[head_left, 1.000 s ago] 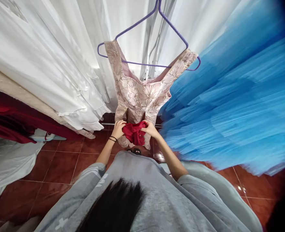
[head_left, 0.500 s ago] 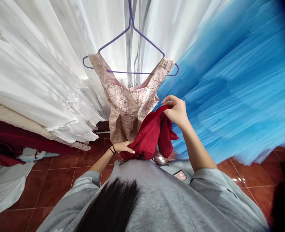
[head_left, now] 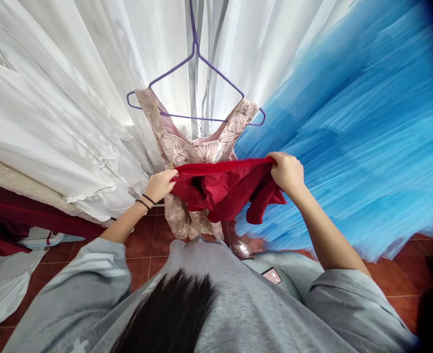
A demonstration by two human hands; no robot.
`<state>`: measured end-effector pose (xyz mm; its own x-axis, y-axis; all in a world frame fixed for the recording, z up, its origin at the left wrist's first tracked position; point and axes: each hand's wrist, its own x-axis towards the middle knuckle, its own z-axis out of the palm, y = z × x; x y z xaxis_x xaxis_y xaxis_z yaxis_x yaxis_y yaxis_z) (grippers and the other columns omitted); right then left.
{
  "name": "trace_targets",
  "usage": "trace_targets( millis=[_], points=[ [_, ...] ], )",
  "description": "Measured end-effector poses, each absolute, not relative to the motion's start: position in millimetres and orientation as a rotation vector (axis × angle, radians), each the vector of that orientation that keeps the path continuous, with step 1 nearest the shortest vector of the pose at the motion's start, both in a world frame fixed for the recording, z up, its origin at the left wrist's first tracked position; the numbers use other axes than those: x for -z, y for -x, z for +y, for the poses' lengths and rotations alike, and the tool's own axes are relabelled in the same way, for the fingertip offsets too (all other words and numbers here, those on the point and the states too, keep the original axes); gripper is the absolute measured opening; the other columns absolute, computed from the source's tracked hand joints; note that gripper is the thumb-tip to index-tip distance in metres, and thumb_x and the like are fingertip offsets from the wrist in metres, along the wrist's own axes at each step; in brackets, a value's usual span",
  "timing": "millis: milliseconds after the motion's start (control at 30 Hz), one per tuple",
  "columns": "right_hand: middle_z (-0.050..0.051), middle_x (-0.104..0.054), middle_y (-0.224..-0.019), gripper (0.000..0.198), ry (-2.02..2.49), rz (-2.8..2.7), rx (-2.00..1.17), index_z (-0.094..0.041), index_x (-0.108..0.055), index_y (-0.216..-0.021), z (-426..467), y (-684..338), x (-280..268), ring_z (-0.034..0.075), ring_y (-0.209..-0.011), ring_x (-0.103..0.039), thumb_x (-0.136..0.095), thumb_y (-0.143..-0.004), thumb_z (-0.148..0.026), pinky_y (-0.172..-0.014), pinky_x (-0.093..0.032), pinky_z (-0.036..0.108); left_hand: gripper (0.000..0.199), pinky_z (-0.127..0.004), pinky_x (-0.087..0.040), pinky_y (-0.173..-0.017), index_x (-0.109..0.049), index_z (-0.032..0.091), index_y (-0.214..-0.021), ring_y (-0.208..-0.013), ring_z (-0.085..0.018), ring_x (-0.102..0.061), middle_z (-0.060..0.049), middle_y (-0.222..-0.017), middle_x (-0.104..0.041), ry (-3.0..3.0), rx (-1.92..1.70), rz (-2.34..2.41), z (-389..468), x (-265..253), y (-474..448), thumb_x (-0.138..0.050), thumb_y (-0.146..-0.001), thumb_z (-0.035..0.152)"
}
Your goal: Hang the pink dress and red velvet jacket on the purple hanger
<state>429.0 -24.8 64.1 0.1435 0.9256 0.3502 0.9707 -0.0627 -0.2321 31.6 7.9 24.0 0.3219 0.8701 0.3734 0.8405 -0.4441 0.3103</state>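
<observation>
Stretched between my two hands is a red cloth garment [head_left: 231,189], its upper edge pulled nearly straight and the rest hanging in folds. My left hand [head_left: 161,185], with dark bands at the wrist, is closed on its left end. The right end is gripped by my right hand [head_left: 288,171]. Just behind it hangs a pale pink floral dress [head_left: 197,151] on a purple hanger [head_left: 175,68]; the red fabric covers the dress's waist. Which kind of garment the red one is, I cannot tell.
White gowns [head_left: 54,108] hang on the left and behind the hanger. A large blue tulle skirt [head_left: 348,137] fills the right side. Dark red fabric [head_left: 3,220] hangs low at the left. Below are red floor tiles [head_left: 142,264], and a phone [head_left: 272,275] lies by my leg.
My left hand has risen to grip the red garment's left end, and my right hand has shifted right and slightly down. The cloth has gone from bunched to stretched across the dress.
</observation>
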Motion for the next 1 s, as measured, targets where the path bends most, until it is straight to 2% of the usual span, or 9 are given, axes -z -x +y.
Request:
trace_targets(
  millis=[67, 233, 433, 567, 667, 767, 833, 933, 1000],
  points=[
    [0.012, -0.073, -0.105, 0.043, 2.005, -1.921, 0.046, -0.021, -0.074, -0.107, -20, -427, -70, 0.030, -0.097, -0.067, -0.046, -0.076, -0.009, -0.079, -0.051, 0.037, 0.011, -0.028, -0.045, -0.069, -0.055, 0.021, -0.071, -0.075, -0.020, -0.060, -0.003, -0.073, -0.062, -2.456, -0.900, 1.605, 19, -44, -27, -0.055, -0.079, 0.013],
    [0.016, -0.066, -0.127, 0.057, 1.800, -1.696, 0.332, -0.016, -0.061, -0.133, -18, -409, -80, 0.031, -0.118, -0.060, -0.044, -0.079, -0.008, -0.099, -0.048, 0.041, 0.007, -0.034, -0.048, -0.085, -0.054, 0.020, -0.072, -0.088, -0.023, -0.060, -0.006, -0.081, -0.059, -2.253, -1.601, 1.787, 28, -71, -16, -0.056, -0.075, 0.014],
    [0.011, -0.075, -0.113, 0.053, 1.949, -2.196, -0.398, -0.017, -0.074, -0.115, 0, -410, -41, 0.028, -0.108, -0.068, -0.045, -0.073, -0.002, -0.092, -0.051, 0.034, 0.013, -0.031, -0.047, -0.074, -0.054, 0.020, -0.067, -0.073, -0.021, -0.058, -0.003, -0.069, -0.062, -2.042, -0.795, 1.551, 18, -23, -10, -0.046, -0.059, 0.013],
    [0.012, -0.074, -0.118, 0.059, 1.869, -2.120, -0.342, -0.016, -0.072, -0.121, 3, -412, -52, 0.029, -0.111, -0.068, -0.044, -0.071, -0.002, -0.096, -0.049, 0.034, 0.015, -0.025, -0.045, -0.062, -0.053, 0.019, -0.064, -0.061, -0.014, -0.051, 0.003, -0.060, -0.056, -1.620, -0.953, 1.381, 17, -28, -2, -0.047, -0.050, 0.019],
    [0.011, -0.076, -0.111, 0.053, 1.747, -2.115, -0.361, -0.015, -0.075, -0.108, 0, -408, -70, 0.029, -0.107, -0.069, -0.043, -0.067, -0.006, -0.096, -0.049, 0.036, 0.015, -0.023, -0.040, -0.051, -0.049, 0.018, -0.060, -0.051, -0.011, -0.046, 0.005, -0.053, -0.052, -1.263, -0.914, 1.315, 9, -52, -3, -0.058, -0.048, 0.021],
    [0.010, -0.076, -0.094, 0.035, 1.557, -1.996, -0.549, -0.015, -0.071, -0.079, -5, -400, -73, 0.026, -0.095, -0.069, -0.042, -0.061, -0.012, -0.089, -0.050, 0.033, 0.028, -0.028, -0.051, -0.062, -0.060, 0.016, -0.071, -0.062, -0.016, -0.060, -0.001, -0.067, -0.065, -1.182, -0.887, 1.245, -3, -72, -16, -0.076, -0.050, 0.027],
    [0.008, -0.072, -0.085, 0.027, 1.369, -1.872, -0.735, -0.016, -0.066, -0.074, -11, -388, -68, 0.023, -0.084, -0.067, -0.043, -0.060, -0.017, -0.080, -0.050, 0.032, 0.033, -0.032, -0.054, -0.073, -0.064, 0.016, -0.079, -0.071, -0.018, -0.064, -0.003, -0.075, -0.068, -1.308, -0.985, 1.270, -10, -82, -32, -0.080, -0.057, 0.034],
    [0.006, -0.069, -0.093, 0.041, 1.047, -1.900, -0.934, -0.016, -0.069, -0.104, -25, -355, -60, 0.023, -0.083, -0.064, -0.055, -0.068, -0.031, -0.078, -0.052, 0.033, 0.025, -0.032, -0.054, -0.081, -0.064, 0.016, -0.080, -0.078, -0.019, -0.064, -0.003, -0.079, -0.068, -1.649, -1.110, 1.339, -16, -94, -59, -0.072, -0.073, 0.039],
    [0.010, -0.068, -0.115, 0.073, 0.992, -2.024, -0.902, -0.019, -0.057, -0.137, -35, -327, -58, 0.028, -0.099, -0.065, -0.069, -0.070, -0.047, -0.088, -0.052, 0.039, 0.021, -0.031, -0.052, -0.082, -0.065, 0.017, -0.083, -0.081, -0.019, -0.064, -0.003, -0.081, -0.068, -1.870, -1.148, 1.349, -19, -102, -73, -0.064, -0.082, 0.038]
  ],
)
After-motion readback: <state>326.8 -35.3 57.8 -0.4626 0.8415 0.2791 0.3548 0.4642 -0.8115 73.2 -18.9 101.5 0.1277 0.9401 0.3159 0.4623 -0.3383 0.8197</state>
